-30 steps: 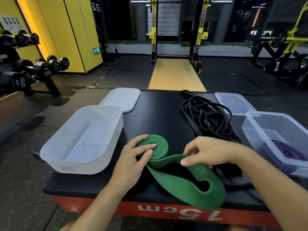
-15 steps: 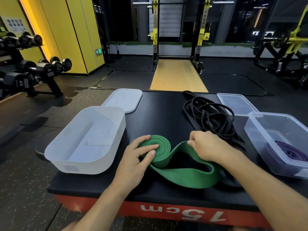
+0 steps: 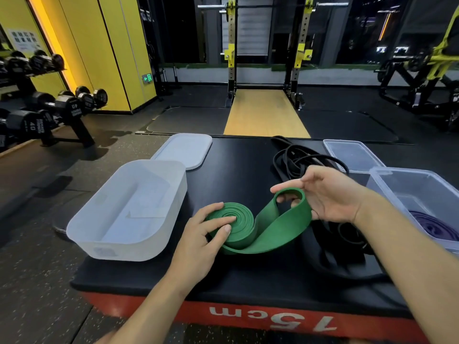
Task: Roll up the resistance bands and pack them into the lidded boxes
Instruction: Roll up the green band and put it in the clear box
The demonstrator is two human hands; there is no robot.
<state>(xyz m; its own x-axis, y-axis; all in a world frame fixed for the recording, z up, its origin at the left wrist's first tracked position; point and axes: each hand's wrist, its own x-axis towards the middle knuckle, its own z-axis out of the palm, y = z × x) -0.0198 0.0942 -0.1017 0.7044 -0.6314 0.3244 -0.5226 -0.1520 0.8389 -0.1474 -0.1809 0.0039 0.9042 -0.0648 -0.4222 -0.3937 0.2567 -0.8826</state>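
Observation:
A green resistance band (image 3: 270,225) lies on the black box top (image 3: 238,175), most of it wound into a flat coil. My left hand (image 3: 202,240) grips the coil, fingers laid over its top and thumb curled round its near side. My right hand (image 3: 330,194) holds up the band's loose end loop, fingers passing through it. An open white box (image 3: 129,212) stands left of the coil, its white lid (image 3: 185,150) behind it. At right, a clear box (image 3: 419,194) holds a coiled purple band (image 3: 433,225).
A tangle of black bands (image 3: 298,160) lies behind and under my right hand. A clear lid (image 3: 352,155) sits at the back right. Dumbbell racks (image 3: 49,108) stand at the left, a squat rack (image 3: 268,58) ahead. The platform's red front edge (image 3: 248,316) is near me.
The coil has grown as the loose loop shortened. My right hand has lifted off the table and now holds the end loop up in the air.

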